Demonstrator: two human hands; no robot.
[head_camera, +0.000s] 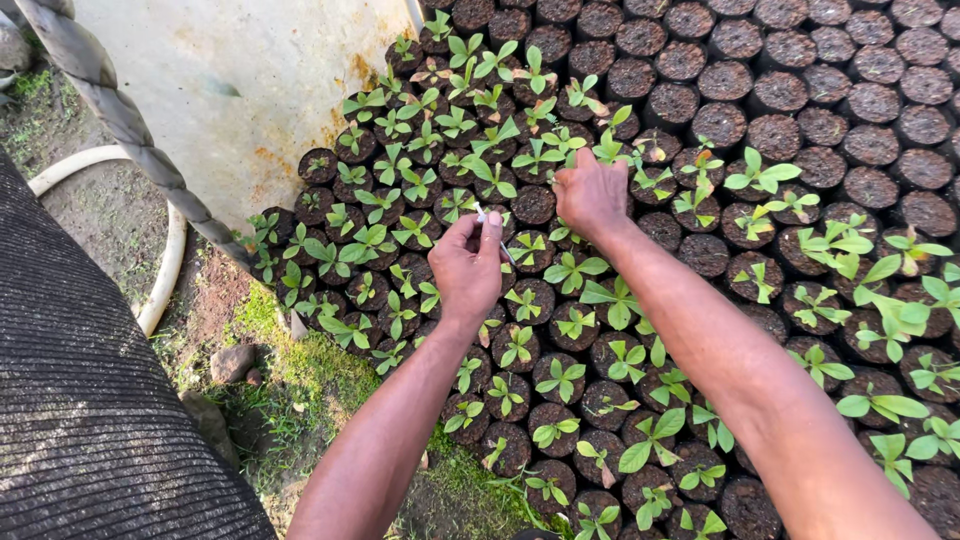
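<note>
L hand (468, 270) is pinching a thin white stick (492, 228) btwn thumb & fingers, hovering over the seedling pots (560, 380) near the left edge of the pot bed. R hand (592, 192) is reaching down w/ fingers curled into the seedlings (610, 150) just beside it; can't tell if it's gripping anything. Bare soil pots (800, 90) are filling the bed's top right corner. A pale wall (240, 90) & white hose (165, 270) are sitting past the left edge.

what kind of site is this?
Likely an outdoor plant nursery: packed rows of soil-filled grow bags, many holding green seedlings, on mossy bare ground. Left hand pinches a thin stick; right hand touches seedlings.
</note>
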